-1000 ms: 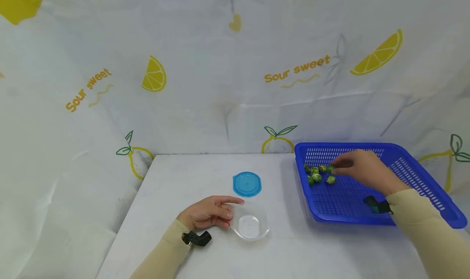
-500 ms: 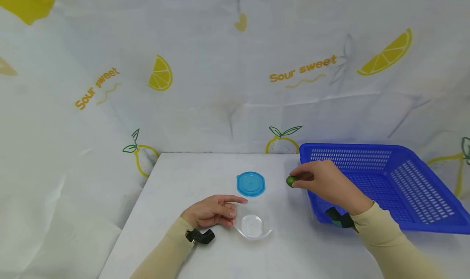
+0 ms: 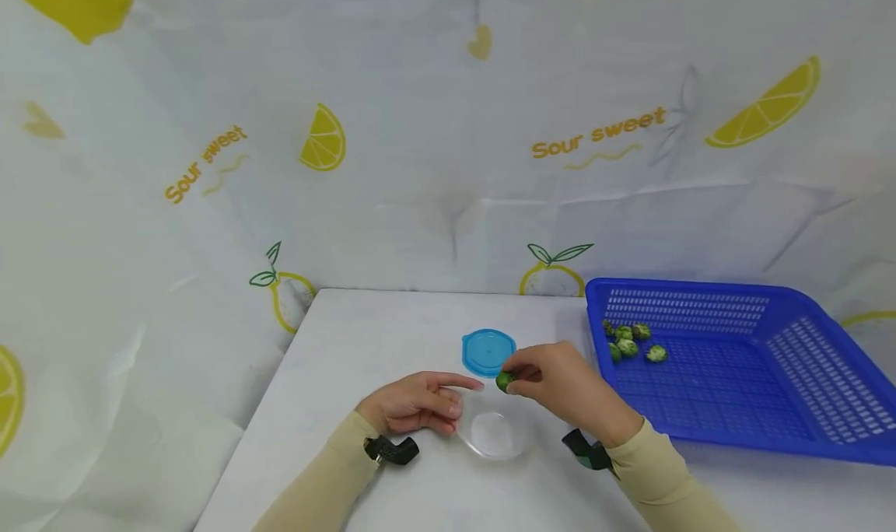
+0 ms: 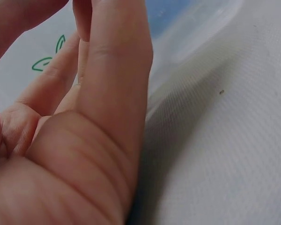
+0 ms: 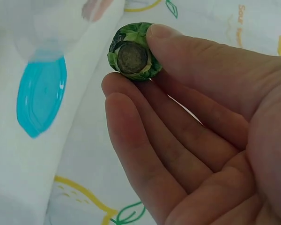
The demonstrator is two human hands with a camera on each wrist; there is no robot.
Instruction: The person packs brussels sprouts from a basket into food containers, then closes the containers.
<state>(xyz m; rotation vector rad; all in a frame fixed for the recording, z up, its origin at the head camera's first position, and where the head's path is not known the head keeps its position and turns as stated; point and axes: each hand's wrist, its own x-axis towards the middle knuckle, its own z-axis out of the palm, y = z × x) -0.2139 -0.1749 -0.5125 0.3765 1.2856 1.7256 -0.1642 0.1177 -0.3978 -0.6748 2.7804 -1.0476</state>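
The right hand (image 3: 560, 384) pinches a Brussels sprout (image 3: 504, 381) between thumb and fingertips just above the clear bowl (image 3: 494, 433) on the bench (image 3: 364, 337), while the left hand (image 3: 416, 404), fingers loosely curled, rests against that bowl's left rim, near the blue lid (image 3: 488, 352).

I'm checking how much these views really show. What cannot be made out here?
- Head view: the sprout is small and half covered by the right hand.
- Head view: the left hand hides the clear bowl's near rim, so contact is uncertain.
- Left wrist view: palm fills the frame; bowl blurred.
- Right wrist view: blue lid blurred, basket out of frame.
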